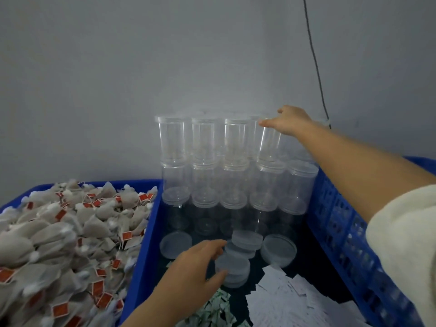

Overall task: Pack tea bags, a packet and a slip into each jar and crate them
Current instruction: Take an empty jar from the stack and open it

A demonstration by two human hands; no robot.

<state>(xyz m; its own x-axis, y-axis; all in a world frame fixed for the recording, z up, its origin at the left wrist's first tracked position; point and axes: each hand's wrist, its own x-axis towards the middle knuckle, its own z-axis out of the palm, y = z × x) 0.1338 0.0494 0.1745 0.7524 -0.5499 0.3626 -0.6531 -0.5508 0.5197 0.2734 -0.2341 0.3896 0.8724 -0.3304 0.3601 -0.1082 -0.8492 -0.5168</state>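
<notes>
While both arms reach into the blue tray:
Right hand: fingers curled round the top of a tilted clear jar in the stack's upper row.
Left hand: thumb and fingers pinch a clear lid.
Tea bags: heaped in the left bin.
Slips: loose, near corner.

Clear cylindrical plastic jars stand stacked in tiers against the wall at the far end of a blue plastic tray; one top-tier jar at the right tilts off vertical. Translucent round plastic lids lie loose on the tray floor in front of the stack, several overlapping. Grey-beige mesh tea bags with red paper tags fill a blue bin at left in a heap. White paper slips lie scattered at near right, green-printed packets just beside them.
</notes>
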